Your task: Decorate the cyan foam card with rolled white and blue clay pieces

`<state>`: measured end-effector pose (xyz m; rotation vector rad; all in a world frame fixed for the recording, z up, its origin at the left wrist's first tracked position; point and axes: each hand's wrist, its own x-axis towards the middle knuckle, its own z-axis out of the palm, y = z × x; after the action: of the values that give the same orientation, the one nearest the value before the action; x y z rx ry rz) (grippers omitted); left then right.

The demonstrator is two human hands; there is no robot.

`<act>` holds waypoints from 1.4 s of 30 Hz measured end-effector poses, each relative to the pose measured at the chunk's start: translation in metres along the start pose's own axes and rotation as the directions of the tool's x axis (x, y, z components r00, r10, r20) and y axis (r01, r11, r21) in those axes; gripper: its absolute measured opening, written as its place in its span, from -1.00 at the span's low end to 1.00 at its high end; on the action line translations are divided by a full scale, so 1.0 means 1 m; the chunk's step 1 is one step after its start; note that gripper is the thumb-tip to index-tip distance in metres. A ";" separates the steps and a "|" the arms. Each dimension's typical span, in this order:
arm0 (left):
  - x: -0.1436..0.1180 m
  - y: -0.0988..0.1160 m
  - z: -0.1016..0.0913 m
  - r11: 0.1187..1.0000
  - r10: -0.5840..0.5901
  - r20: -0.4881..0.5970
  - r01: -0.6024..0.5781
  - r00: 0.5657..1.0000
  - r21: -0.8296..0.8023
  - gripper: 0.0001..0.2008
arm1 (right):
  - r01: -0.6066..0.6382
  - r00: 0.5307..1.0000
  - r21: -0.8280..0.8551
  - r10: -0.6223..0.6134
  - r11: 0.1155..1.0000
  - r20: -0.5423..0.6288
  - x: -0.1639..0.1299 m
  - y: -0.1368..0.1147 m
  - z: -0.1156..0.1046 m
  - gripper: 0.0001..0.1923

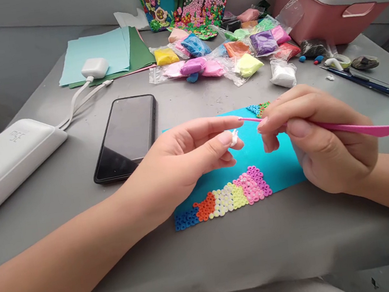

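Note:
My left hand (195, 148) pinches a small lump of white clay (234, 138) between thumb and fingers, its index finger stretched out to the right. In my right hand (325, 138) is a pink clay modelling tool (360, 128), held like a pen. The tool's thin tip meets the end of my left index finger, where a tiny white bit seems to sit. Below both hands lies a blue sheet (282, 172). Small clay rings (224, 199) in blue, orange, white, yellow, pink and purple cover its near edge; more rings (260, 109) show at its far edge, partly hidden by my right hand.
A phone (125, 137) and a white power bank (13, 158) with a cable lie to the left. Coloured paper (96, 53), several bagged clays (200, 64) and a decorated panel (191, 5) are behind. At right are a pink bin (335, 12) and a dark blue pen (363, 80).

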<state>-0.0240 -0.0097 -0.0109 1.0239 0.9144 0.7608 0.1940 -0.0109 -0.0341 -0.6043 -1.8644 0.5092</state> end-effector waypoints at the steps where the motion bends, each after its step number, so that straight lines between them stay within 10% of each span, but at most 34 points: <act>1: 0.001 0.000 0.000 0.999 -0.019 0.005 0.019 1.000 -0.045 -0.87 | 0.009 1.000 -0.002 -0.009 1.000 -0.009 0.000 0.001 0.000 -0.77; 8: 0.002 0.010 0.005 0.923 -0.217 0.007 0.208 0.976 -0.325 -0.74 | 0.038 0.998 -0.016 -0.037 0.999 0.050 0.002 -0.002 -0.001 -0.77; 17: -0.002 0.009 0.004 0.991 -0.109 0.034 0.105 0.994 0.084 -0.88 | 0.035 0.962 0.025 -0.041 0.999 0.269 0.009 -0.007 -0.007 -0.74; 42: 0.003 0.003 -0.002 0.991 -0.036 -0.026 0.039 0.999 0.129 -0.71 | 0.077 0.982 -0.020 -0.072 0.997 0.177 0.008 -0.008 -0.005 -0.72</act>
<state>-0.0250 -0.0058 -0.0097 1.1108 1.0110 0.6901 0.1942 -0.0120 -0.0217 -0.5182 -2.0561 0.5024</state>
